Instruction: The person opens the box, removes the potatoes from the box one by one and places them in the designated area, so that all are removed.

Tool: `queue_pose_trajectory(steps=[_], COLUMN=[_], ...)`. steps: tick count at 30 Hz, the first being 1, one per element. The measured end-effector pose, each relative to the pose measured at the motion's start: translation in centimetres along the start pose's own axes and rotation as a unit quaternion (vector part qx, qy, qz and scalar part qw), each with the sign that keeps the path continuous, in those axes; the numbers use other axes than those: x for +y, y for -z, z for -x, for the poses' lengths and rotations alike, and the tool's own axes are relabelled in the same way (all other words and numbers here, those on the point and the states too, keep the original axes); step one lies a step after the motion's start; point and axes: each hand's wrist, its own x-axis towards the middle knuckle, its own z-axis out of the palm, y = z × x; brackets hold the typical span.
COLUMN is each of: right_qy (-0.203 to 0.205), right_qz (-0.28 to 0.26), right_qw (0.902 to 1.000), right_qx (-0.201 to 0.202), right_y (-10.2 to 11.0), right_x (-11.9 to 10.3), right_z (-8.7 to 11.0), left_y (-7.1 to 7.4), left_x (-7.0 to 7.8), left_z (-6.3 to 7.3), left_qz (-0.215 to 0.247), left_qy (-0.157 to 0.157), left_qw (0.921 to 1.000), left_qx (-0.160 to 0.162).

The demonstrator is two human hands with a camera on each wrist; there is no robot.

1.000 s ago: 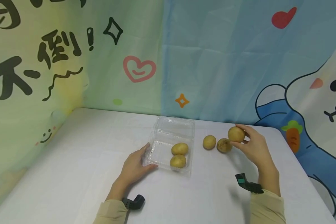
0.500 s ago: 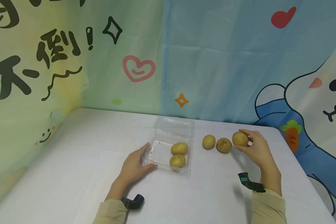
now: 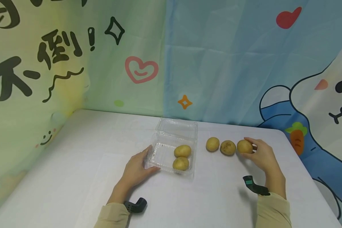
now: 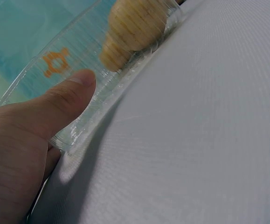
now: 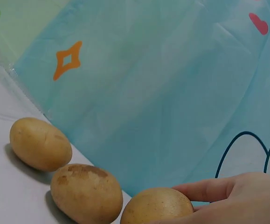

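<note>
My right hand (image 3: pixel 260 155) holds a potato (image 3: pixel 244 147) between thumb and fingers, low over the table at the right end of a row. Left of it lie a brown-blotched potato (image 3: pixel 228 148) and a smooth yellow potato (image 3: pixel 212 144); the right wrist view shows the blotched potato (image 5: pixel 86 193) close beside the held potato (image 5: pixel 157 206). My left hand (image 3: pixel 136 167) grips the near left corner of a clear plastic clamshell box (image 3: pixel 162 155), its thumb along the front wall. Inside the box, on the right, sit two potatoes, one behind (image 3: pixel 183 151) and one in front (image 3: pixel 180 163).
The box's lid (image 3: pixel 177 128) is folded back towards the far table edge. A white cloth covers the table (image 3: pixel 74 177). Behind it hangs a printed curtain (image 3: pixel 216 63), close to the table's back edge.
My right hand has moved right and down with the potato, from above the blotched one to the row's right end. The left hand and the box have stayed in place.
</note>
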Motion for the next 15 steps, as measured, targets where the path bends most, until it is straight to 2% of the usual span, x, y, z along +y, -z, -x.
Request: queue_pose_trajectory(steps=[15], right_qy=[-0.055], right_qz=[-0.007], right_qw=[0.9966], right_qx=[-0.062], right_y=[-0.5], right_x=[1.3], right_z=[-0.3], left_y=[0.0], left_x=[0.1], left_z=[0.0], left_qz=[-0.002], left_qy=[0.000], left_qw=[1.0000], left_qx=[0.004])
